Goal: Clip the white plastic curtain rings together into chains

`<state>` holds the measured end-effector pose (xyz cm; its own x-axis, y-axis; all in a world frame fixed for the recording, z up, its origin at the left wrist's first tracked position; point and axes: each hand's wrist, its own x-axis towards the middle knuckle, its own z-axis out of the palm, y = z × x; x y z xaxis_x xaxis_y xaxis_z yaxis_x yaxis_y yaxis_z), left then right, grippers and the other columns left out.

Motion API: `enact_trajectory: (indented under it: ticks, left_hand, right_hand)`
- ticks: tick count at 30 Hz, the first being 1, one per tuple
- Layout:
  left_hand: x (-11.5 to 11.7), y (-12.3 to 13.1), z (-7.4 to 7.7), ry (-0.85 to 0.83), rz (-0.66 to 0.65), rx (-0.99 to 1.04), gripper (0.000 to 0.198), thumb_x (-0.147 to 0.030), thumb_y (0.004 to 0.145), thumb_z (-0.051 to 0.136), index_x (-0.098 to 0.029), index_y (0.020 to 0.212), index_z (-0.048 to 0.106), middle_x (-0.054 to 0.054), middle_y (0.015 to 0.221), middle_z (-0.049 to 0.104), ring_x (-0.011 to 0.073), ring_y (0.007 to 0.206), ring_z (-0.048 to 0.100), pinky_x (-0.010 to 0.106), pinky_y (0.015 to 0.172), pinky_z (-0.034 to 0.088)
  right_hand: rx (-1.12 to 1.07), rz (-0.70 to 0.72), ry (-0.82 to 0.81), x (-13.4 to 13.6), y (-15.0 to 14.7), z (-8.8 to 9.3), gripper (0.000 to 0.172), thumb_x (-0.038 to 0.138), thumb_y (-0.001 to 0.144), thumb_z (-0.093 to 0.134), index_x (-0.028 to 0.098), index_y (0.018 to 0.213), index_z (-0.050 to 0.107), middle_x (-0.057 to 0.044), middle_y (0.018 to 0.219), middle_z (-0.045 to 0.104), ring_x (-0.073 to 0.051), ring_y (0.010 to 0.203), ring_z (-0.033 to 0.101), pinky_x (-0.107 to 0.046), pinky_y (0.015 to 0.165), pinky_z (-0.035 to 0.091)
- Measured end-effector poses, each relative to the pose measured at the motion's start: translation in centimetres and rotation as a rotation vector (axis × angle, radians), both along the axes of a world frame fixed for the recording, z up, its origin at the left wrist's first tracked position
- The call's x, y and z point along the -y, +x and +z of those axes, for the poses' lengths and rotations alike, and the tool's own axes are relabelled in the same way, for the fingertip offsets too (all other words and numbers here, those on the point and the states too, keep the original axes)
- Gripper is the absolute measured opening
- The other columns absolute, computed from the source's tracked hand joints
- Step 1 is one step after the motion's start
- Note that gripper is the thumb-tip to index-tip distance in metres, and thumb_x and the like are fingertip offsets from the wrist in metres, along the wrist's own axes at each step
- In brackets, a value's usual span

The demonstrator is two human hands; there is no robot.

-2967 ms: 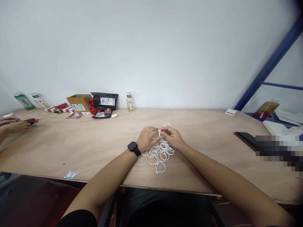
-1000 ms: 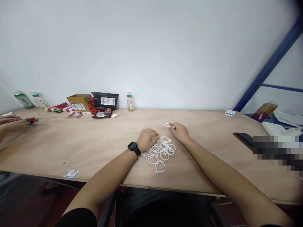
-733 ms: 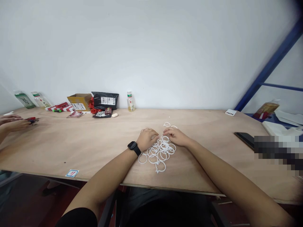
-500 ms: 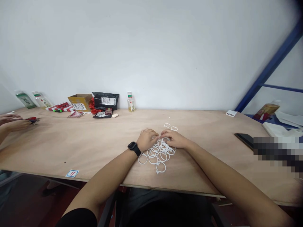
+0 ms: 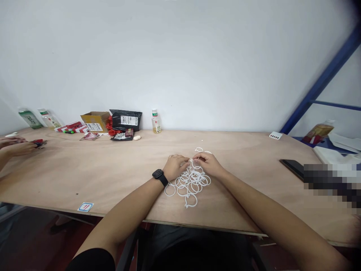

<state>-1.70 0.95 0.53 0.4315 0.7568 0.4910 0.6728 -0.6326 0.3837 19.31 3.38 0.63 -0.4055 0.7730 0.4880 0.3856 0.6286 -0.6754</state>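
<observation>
A loose pile of thin white plastic rings (image 5: 194, 185) lies on the wooden table in front of me, several with a small clip-like tab. My right hand (image 5: 207, 162) pinches one white ring (image 5: 196, 168) at the far edge of the pile, thumb and fingers closed on it. Opposite it, my left hand (image 5: 177, 166) is curled, its fingertips at the tab of the same ring; the exact grip is too small to make out. Beyond my right hand lie two separate rings, one whole (image 5: 199, 149) and one partly covered by the hand.
Along the wall stand a bottle (image 5: 156, 122), a black parcel bag (image 5: 125, 120) and an open carton (image 5: 94, 122). A phone (image 5: 291, 168) lies at right, a numbered card (image 5: 85, 207) at the front edge. Another person's hands (image 5: 19, 146) work at far left.
My right hand has drawn back slightly, and a ring now shows between my two hands, lifted at the pile's far edge. My left hand has barely moved.
</observation>
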Motion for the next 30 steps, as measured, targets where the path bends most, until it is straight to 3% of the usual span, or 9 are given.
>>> enact_trajectory:
  ticks: [3, 8, 12, 14, 30]
  left_hand:
    - [-0.1, 0.0, 0.2, 0.037, -0.07, 0.093, 0.02, -0.033, 0.092, 0.056, -0.024, 0.101, 0.071, 0.004, 0.096, 0.074, 0.0173, 0.089, 0.066, 0.033, 0.087, 0.047]
    - [0.1, 0.1, 0.4, 0.094, -0.096, 0.205, 0.02, -0.034, 0.091, 0.057, -0.022, 0.092, 0.073, 0.004, 0.086, 0.074, 0.0165, 0.082, 0.066, 0.033, 0.082, 0.049]
    - [0.2, 0.1, 0.5, 0.111, -0.096, 0.222, 0.017, -0.034, 0.089, 0.061, -0.021, 0.088, 0.073, 0.004, 0.085, 0.074, 0.016, 0.081, 0.066, 0.033, 0.082, 0.048]
    - [0.3, 0.1, 0.6, 0.131, -0.082, 0.212, 0.016, -0.033, 0.089, 0.062, -0.022, 0.088, 0.073, 0.003, 0.085, 0.075, 0.0156, 0.081, 0.066, 0.033, 0.082, 0.048]
    - [1.0, 0.5, 0.9, 0.166, 0.037, 0.131, 0.018, -0.032, 0.089, 0.059, -0.021, 0.08, 0.07, 0.003, 0.081, 0.073, 0.018, 0.083, 0.065, 0.037, 0.085, 0.041]
  right_hand:
    - [-0.116, -0.016, -0.052, 0.6, -0.7, 0.0, 0.018, 0.031, 0.084, 0.059, 0.018, 0.09, 0.07, -0.004, 0.08, 0.07, -0.016, 0.069, 0.062, -0.028, 0.063, 0.049]
    - [-0.092, -0.011, -0.011, 1.5, -1.1, 0.6, 0.018, 0.032, 0.085, 0.059, 0.019, 0.088, 0.071, -0.004, 0.08, 0.071, -0.016, 0.067, 0.061, -0.028, 0.061, 0.048]
    - [-0.067, 0.046, 0.136, 1.7, -1.0, 1.0, 0.016, 0.032, 0.087, 0.058, 0.022, 0.087, 0.071, -0.007, 0.097, 0.07, -0.02, 0.091, 0.063, -0.037, 0.081, 0.049]
    - [-0.059, 0.022, 0.22, 1.7, -1.0, 1.1, 0.015, 0.032, 0.087, 0.06, 0.023, 0.087, 0.072, -0.007, 0.097, 0.069, -0.021, 0.094, 0.062, -0.04, 0.087, 0.047]
    - [0.065, -0.09, 0.432, 2.1, -1.7, 0.9, 0.019, 0.03, 0.093, 0.052, 0.023, 0.085, 0.068, -0.007, 0.084, 0.068, -0.023, 0.083, 0.06, -0.04, 0.079, 0.046]
